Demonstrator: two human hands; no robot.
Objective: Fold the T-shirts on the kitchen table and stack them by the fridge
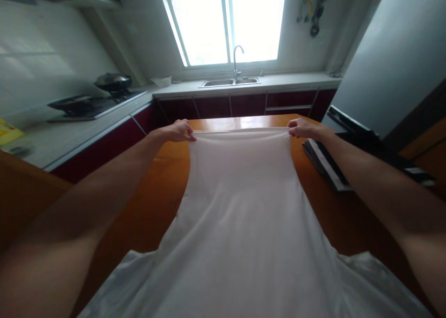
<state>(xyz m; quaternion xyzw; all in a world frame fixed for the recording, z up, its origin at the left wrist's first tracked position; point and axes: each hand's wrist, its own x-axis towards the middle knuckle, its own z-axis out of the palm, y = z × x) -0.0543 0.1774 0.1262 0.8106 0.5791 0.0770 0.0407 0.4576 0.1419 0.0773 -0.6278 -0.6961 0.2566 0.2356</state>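
Note:
A white garment (240, 206) lies stretched lengthways over an orange-brown table (153, 202), running from the near edge to the far end. My left hand (179, 131) pinches the far left corner of the cloth, fingers closed. My right hand (304, 128) pinches the far right corner the same way. Both arms reach forward on either side of the cloth, and the far hem is pulled taut between the two hands.
A dark folded stack (327, 162) lies on the table's right side. Beyond the table a counter holds a sink with a tap (232, 79) under a bright window. A stove with a dark pan (113, 82) stands at the left. A grey wall rises at right.

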